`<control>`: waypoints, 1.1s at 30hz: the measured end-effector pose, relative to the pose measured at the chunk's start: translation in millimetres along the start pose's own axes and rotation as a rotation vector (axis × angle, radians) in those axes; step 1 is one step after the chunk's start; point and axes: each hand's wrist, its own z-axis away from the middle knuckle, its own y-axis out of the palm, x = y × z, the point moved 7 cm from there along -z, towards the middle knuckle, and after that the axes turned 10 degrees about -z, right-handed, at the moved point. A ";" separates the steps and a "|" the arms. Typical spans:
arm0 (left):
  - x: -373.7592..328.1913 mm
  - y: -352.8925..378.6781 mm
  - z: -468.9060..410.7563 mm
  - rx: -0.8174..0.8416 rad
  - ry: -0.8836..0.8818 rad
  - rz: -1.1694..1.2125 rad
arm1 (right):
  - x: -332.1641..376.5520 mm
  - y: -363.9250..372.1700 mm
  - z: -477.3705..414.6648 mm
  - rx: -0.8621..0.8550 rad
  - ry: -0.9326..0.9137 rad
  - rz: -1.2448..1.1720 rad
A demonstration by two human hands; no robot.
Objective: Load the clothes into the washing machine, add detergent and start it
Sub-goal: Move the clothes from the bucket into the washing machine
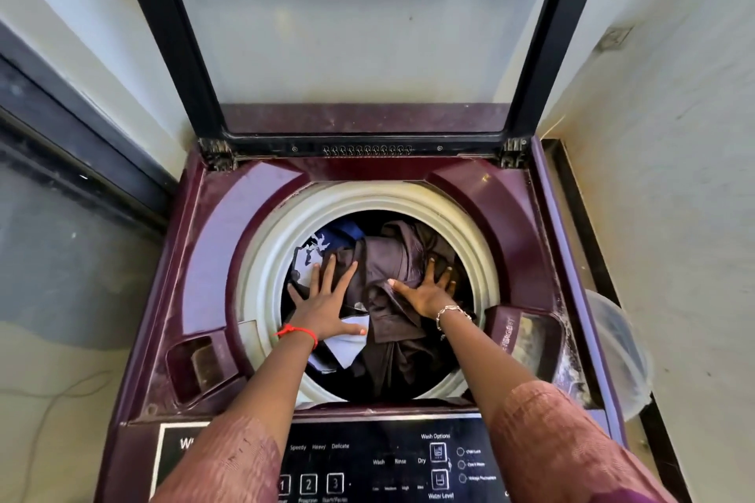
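A maroon top-loading washing machine (220,241) stands below me with its glass lid (359,33) raised upright. Its drum, ringed by a cream rim (265,257), holds a pile of clothes: dark brown cloth (392,257), a blue and white garment (322,241) at the back left and a pale piece (347,347) at the front. My left hand (327,298) lies flat with fingers spread on the left of the pile. My right hand (429,286) presses flat on the brown cloth to the right. The detergent compartment (531,335) sits at the front right of the opening.
The control panel (392,461) with numbered buttons and wash options runs along the near edge, partly covered by my forearms. A translucent plastic tub (621,347) stands on the floor to the machine's right. White walls close in on both sides, with a dark-framed window at left.
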 end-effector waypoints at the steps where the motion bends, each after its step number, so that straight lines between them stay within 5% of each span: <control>1: -1.5 -3.3 3.1 0.005 0.001 -0.017 | 2.2 -1.8 6.3 -0.003 0.007 0.009; 6: -10.2 -27.8 19.1 0.016 0.015 -0.002 | 18.6 -19.9 38.0 -0.048 -0.055 0.045; 16: -70.2 -100.3 57.5 -0.253 0.218 0.066 | 52.6 -69.9 126.9 -0.269 -0.442 0.129; 27: -165.8 -150.2 99.7 -0.469 0.456 0.067 | 8.7 -125.4 218.9 -0.617 -0.751 0.013; 33: -264.8 -186.7 125.8 -0.646 0.620 0.028 | -62.5 -202.8 263.2 -0.885 -0.735 -0.138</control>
